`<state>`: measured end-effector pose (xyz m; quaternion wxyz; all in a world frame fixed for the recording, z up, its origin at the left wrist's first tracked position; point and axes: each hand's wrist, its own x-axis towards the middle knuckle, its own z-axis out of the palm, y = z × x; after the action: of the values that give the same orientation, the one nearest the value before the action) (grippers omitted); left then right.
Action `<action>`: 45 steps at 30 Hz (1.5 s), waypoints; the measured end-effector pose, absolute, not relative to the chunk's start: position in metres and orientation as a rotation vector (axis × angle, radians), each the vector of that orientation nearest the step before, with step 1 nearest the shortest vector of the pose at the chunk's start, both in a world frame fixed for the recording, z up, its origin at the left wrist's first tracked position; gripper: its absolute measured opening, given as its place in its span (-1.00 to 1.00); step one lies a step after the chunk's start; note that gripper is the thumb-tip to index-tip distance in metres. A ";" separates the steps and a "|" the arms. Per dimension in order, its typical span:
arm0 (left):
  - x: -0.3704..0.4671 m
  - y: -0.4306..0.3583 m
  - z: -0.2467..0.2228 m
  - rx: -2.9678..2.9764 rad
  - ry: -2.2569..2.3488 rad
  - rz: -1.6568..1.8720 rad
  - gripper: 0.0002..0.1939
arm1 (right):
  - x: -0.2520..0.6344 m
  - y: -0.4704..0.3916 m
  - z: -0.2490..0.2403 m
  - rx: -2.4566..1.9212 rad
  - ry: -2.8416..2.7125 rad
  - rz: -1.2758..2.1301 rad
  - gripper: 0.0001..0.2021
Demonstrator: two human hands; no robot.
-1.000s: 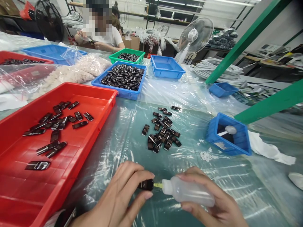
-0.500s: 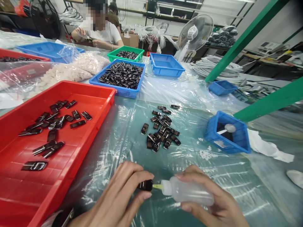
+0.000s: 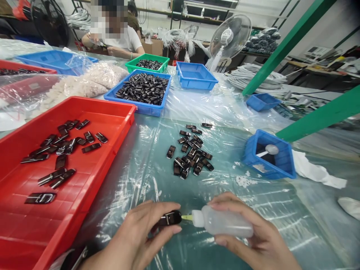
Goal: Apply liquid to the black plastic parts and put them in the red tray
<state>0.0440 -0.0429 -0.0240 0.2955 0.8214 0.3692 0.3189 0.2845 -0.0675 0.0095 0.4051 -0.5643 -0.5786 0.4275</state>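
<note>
Between the thumb and fingers of my left hand (image 3: 135, 232) is a small glossy black plastic piece (image 3: 170, 218), gripped with its end facing right. My right hand (image 3: 250, 232) is wrapped round a translucent squeeze bottle (image 3: 229, 222) lying on its side, its white cap and thin yellow-green tip (image 3: 186, 217) pointing left. The tip meets the right end of the black piece; whether it goes inside I cannot tell. Beyond my hands a loose pile of similar black pieces (image 3: 194, 153) lies on the plastic-covered table (image 3: 152, 161).
On the left stands a red tray (image 3: 17, 221) holding several black pieces. Farther back are a full blue tray (image 3: 153, 109), a green tray (image 3: 165, 66) and another blue tray (image 3: 197, 83). A small blue bin (image 3: 270, 173) with a scoop sits right, near green posts (image 3: 317, 112). A co-worker (image 3: 132, 43) sits opposite.
My left hand has turned and its fingers have shifted, so more of the black piece shows. The bottle stays at the piece's end in my right hand. The view has shifted slightly.
</note>
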 end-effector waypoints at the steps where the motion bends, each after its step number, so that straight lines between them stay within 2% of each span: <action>1: 0.044 -0.044 -0.024 2.178 0.996 0.846 -0.80 | 0.284 -0.068 0.009 -1.422 -1.441 1.082 -0.72; 3: 0.043 -0.046 -0.021 2.172 1.046 0.821 -0.82 | 0.283 -0.070 0.009 -1.458 -1.416 1.059 -0.74; 9: 0.042 -0.050 -0.012 2.142 1.084 0.782 -0.64 | 0.285 -0.071 0.011 -1.595 -1.325 0.962 -0.73; 13: 0.043 -0.049 -0.016 2.119 1.020 0.804 -0.64 | 0.286 -0.068 0.016 -1.516 -1.322 1.011 -0.76; 18: 0.043 -0.051 -0.020 2.128 1.020 0.840 -0.66 | 0.292 -0.066 0.020 -1.469 -1.401 1.056 -0.70; 27: 0.046 -0.051 -0.016 2.164 0.991 0.876 -0.67 | 0.301 -0.065 0.020 -1.500 -1.514 0.996 -0.71; 32: 0.045 -0.052 -0.017 2.181 0.959 0.875 -0.68 | 0.296 -0.068 0.022 -1.551 -1.415 1.039 -0.77; 41: 0.045 -0.053 -0.016 2.189 0.972 0.880 -0.68 | 0.287 -0.074 0.020 -1.641 -1.235 1.048 -0.70; 45: 0.046 -0.055 -0.016 2.173 1.014 0.870 -0.68 | 0.288 -0.075 0.019 -1.623 -1.222 1.055 -0.73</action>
<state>0.0458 -0.0554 -0.0164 0.2909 0.8151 0.3802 0.3264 0.2877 -0.0745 0.0190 0.4135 -0.6455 -0.4862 0.4196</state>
